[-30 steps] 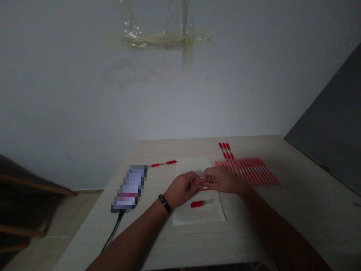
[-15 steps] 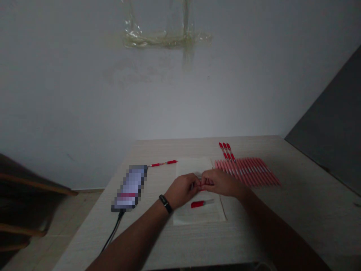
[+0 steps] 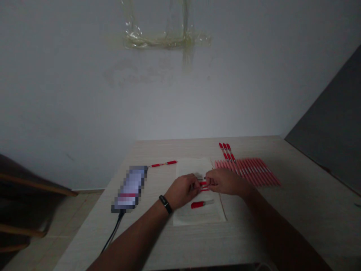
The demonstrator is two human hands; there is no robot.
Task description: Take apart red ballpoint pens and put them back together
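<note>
As the right hand (image 3: 224, 181) edges rightward, more red pieces (image 3: 203, 183) show.

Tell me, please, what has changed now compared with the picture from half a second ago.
The right hand has moved slightly right, away from the left hand, so more of the red parts between them shows. I cannot tell whether anything was released. The left hand, red-and-clear piece, phone and row of pens stayed practically in place.

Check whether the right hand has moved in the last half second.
Yes: the right hand has shifted slightly rightward, judged against the loose red piece on the sheet, which stayed put.
</note>
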